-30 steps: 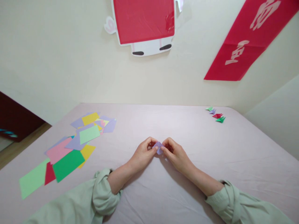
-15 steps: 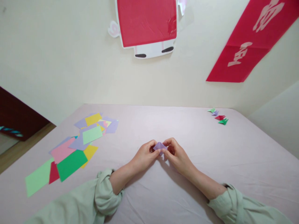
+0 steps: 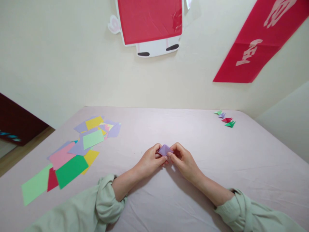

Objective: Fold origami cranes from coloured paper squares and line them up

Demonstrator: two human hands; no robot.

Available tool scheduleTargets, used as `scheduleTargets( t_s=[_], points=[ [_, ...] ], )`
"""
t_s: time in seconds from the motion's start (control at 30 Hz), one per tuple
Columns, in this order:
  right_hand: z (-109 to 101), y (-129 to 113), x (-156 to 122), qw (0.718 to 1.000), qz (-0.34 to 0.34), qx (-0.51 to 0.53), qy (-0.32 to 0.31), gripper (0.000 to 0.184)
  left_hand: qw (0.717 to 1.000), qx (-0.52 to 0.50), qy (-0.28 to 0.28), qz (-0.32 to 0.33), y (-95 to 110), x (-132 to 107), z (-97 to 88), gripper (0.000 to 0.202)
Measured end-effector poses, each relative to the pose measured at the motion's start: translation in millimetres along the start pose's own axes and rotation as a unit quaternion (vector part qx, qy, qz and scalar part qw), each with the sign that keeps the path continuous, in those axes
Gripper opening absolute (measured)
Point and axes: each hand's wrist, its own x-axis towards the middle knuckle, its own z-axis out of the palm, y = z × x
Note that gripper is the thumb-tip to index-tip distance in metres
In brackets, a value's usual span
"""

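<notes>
A small piece of folded purple paper [image 3: 165, 149], roughly diamond-shaped, is held above the middle of the table. My left hand [image 3: 151, 158] pinches its left side between thumb and fingers. On the opposite side, my right hand [image 3: 183, 160] grips the right corner, with the thumb near the lower edge. Part of the paper's lower edge is hidden by my fingertips. Both hands are closed on the paper and their fingertips nearly meet beneath it.
Loose coloured paper sheets [image 3: 71, 170] overlap on the left of the table [image 3: 202, 206]. Several small folded paper figures [image 3: 227, 120] in green, purple and red stand in a row at the far right. A wall [image 3: 154, 83] with red decorations rises behind the table.
The thumbs have shifted slightly, and more of the purple paper's front face shows. Both hands still hold it in nearly the same place. The camera view has tilted a little.
</notes>
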Motion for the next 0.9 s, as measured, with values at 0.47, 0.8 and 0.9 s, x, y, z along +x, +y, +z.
scheduleTargets(
  t_s=[0.47, 0.8, 0.9],
  points=[
    [-1.1, 0.5, 2.4, 0.999, 0.016, 0.034, 0.025, 0.015, 0.999, -0.046, 0.009, -0.014, -3.9, 1.7, -0.6, 0.030],
    [2.3, 1.4, 3.8, 0.995, 0.040, 0.088, 0.019, 0.028, 0.995, -0.075, 0.056, -0.021, 1.7, 3.2, -5.1, 0.026],
    [2.9, 1.9, 2.5, 0.997, 0.044, 0.062, 0.003, 0.019, 0.993, -0.105, 0.049, -0.016, -2.0, 4.2, -6.3, 0.025]
  ],
)
